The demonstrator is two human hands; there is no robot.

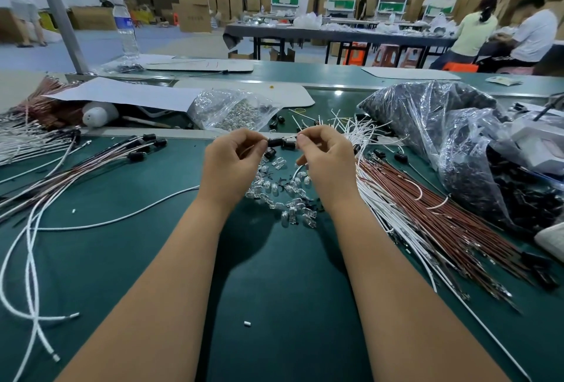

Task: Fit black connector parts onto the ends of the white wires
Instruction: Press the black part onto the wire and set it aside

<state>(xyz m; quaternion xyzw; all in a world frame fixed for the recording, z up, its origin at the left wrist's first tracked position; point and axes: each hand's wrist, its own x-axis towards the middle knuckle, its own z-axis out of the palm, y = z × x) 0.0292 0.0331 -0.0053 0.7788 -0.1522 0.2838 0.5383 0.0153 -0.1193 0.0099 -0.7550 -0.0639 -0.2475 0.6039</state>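
Probably the wire end gets pushed in crooked and bent here, since everything is being done up in the air over the green bench (274,275) with only fingertip pinches and nothing braced, or the connector (275,142) just gets fumbled down into the pile of bulbs (280,195) below. The connector is pinched at the left hand (233,157) fingertips, and a white wire (291,137) is pinched by the curled right hand (325,156), so the part is held right between both hands.
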